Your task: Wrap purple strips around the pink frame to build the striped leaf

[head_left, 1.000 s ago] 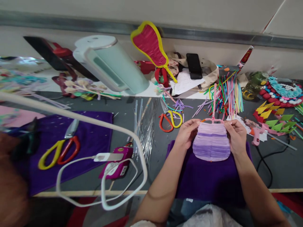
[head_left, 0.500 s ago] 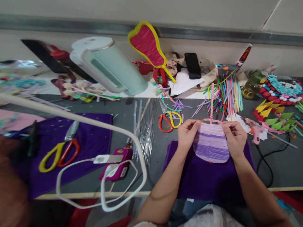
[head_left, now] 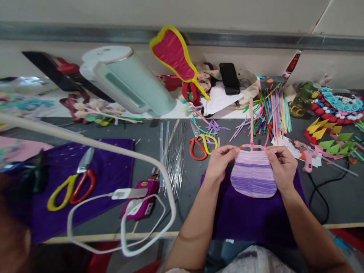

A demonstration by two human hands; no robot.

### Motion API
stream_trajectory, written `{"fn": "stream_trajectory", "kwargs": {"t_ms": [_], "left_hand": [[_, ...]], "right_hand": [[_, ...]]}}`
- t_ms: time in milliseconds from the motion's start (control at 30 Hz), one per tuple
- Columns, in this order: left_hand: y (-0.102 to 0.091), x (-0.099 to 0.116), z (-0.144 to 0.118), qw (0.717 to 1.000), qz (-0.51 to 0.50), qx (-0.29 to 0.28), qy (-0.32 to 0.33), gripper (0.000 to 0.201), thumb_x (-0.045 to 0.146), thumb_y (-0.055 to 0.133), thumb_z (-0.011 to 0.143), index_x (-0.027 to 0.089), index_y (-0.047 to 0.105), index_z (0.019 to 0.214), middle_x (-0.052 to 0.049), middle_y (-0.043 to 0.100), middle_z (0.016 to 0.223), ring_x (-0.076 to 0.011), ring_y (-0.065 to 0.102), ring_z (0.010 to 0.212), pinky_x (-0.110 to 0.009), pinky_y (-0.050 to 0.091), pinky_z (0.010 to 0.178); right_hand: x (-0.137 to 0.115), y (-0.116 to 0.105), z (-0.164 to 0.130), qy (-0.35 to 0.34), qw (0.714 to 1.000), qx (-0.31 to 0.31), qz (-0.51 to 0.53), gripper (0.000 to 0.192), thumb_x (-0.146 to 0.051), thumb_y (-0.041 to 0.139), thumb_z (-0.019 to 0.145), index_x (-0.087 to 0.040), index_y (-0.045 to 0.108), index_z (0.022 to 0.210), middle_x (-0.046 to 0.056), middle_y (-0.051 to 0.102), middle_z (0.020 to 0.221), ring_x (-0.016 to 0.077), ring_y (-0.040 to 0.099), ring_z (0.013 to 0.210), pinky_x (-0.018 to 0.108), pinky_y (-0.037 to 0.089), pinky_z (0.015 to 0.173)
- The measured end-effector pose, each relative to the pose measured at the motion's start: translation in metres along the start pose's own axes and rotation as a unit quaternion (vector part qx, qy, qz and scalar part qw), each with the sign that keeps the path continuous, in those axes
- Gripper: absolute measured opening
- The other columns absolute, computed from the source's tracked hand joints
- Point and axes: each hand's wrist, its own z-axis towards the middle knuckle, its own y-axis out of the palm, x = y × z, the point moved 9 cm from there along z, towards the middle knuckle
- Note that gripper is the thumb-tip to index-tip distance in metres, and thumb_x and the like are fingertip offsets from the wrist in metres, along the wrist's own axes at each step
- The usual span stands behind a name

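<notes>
A pipe-cleaner fan (head_left: pixel 253 174), banded in pale and darker purple with a pink twisted handle pointing away from me, is held between my two hands. My left hand (head_left: pixel 222 161) pinches its upper left corner, thumb and fingers closed. At the upper right corner, my right hand (head_left: pixel 281 165) pinches it in the same way. Beneath the fan lies a folded purple cloth (head_left: pixel 253 220). Scissors (head_left: pixel 200 142) with red and yellow handles rest just beyond my left hand, and a pink glue gun (head_left: pixel 308 159) lies right of my right hand.
Left are a second pair of scissors (head_left: pixel 75 184) on a purple cloth and a magenta power bank (head_left: pixel 145 199) under a looping white tube. Behind stand a pale green fan-like device (head_left: pixel 133 83) and a pink-yellow fan (head_left: pixel 173 53). Pipe cleaners (head_left: pixel 273 110) lie beyond the hands. Someone's blurred arm is far left.
My left hand has shifted slightly left and now sits at the fan's corner. The fan appears a little wider and flatter to view. My right hand stays about where it was.
</notes>
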Motion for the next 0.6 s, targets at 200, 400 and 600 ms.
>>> {"fn": "stream_trajectory", "kwargs": {"t_ms": [200,400,600], "left_hand": [[0.005,0.001,-0.003,0.999,-0.001,-0.028,-0.021,0.017,0.028,0.078,0.059,0.015,0.070,0.064,0.003,0.056,0.053,-0.0053,0.041,0.047,-0.020,0.030,0.049],[0.006,-0.004,-0.002,0.997,0.027,-0.056,-0.039,0.020,0.030,0.079,0.060,0.014,0.071,0.069,0.002,0.060,0.059,-0.0052,0.043,0.050,-0.020,0.030,0.049],[0.004,-0.016,-0.001,0.993,0.007,-0.066,-0.094,0.021,0.029,0.080,0.059,0.014,0.068,0.068,0.002,0.061,0.060,-0.0077,0.051,0.053,-0.021,0.037,0.053]], "right_hand": [[0.014,-0.004,0.003,0.042,0.999,0.004,0.024,0.016,-0.033,0.068,0.080,-0.019,0.062,0.077,0.003,0.070,0.081,0.0125,0.061,0.063,0.024,0.047,0.056],[-0.004,0.000,0.000,-0.065,0.998,-0.007,-0.019,0.009,-0.025,0.065,0.082,-0.020,0.060,0.078,0.003,0.069,0.081,0.0161,0.065,0.076,0.029,0.052,0.067],[-0.015,0.005,-0.006,-0.138,0.988,-0.025,-0.067,0.005,-0.019,0.063,0.083,-0.021,0.062,0.079,0.003,0.069,0.082,0.0166,0.066,0.080,0.030,0.052,0.071]]}}
